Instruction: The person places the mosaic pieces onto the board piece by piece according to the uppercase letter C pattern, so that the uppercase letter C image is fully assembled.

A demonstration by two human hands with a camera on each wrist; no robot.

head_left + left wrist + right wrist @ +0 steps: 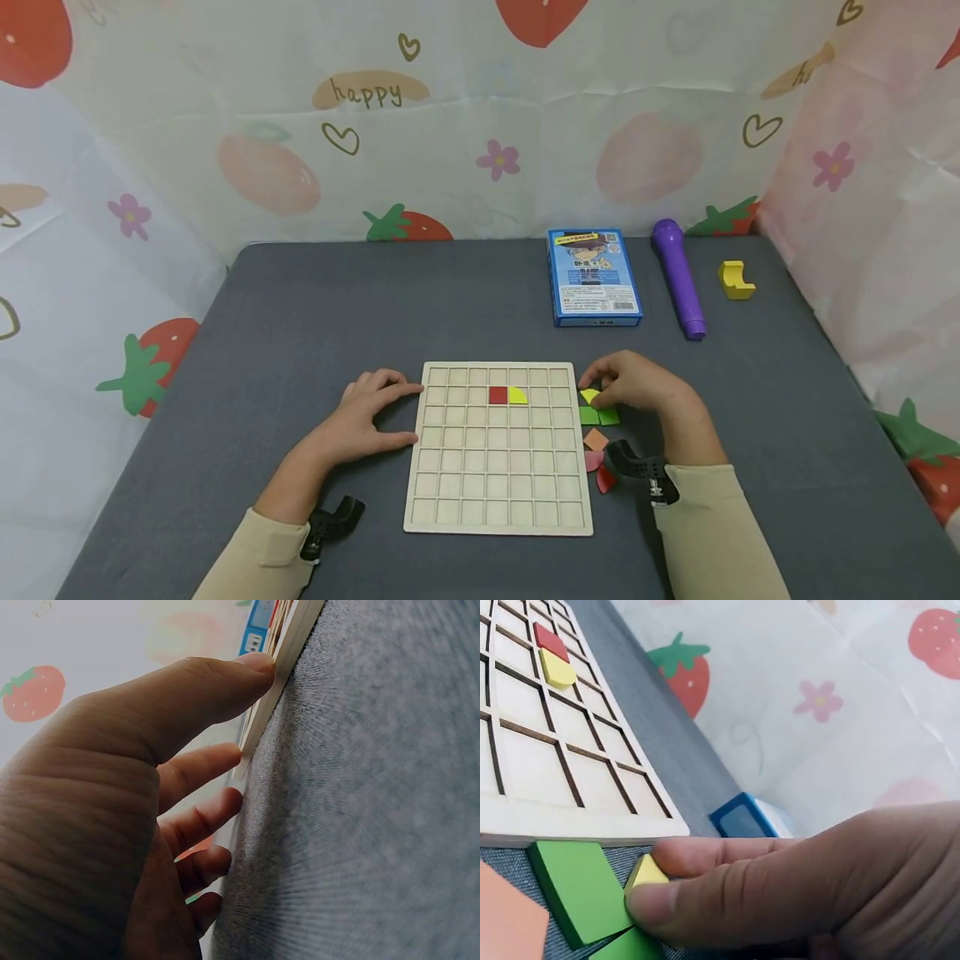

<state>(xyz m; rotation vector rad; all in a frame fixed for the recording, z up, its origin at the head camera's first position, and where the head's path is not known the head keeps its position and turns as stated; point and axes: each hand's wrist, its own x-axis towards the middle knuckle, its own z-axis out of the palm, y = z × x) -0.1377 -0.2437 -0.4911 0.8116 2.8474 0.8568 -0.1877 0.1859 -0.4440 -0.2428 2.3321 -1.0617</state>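
A pale wooden grid board lies on the dark table. One of its upper rows holds a red square tile with a yellow tile, rounded at one corner, beside it. My left hand touches the board's left edge with thumb and forefinger spread; the left wrist view shows the thumb against the rim. Off the right edge, my right hand pinches a small yellow tile between thumb and forefinger, partly hidden by them. Two green tiles lie right by these fingers.
Nearer me along the board's right side lie an orange tile, a pink tile and a red tile. Farther back are a blue box, a purple microphone-shaped object and a yellow curved block. Printed cloth surrounds the table.
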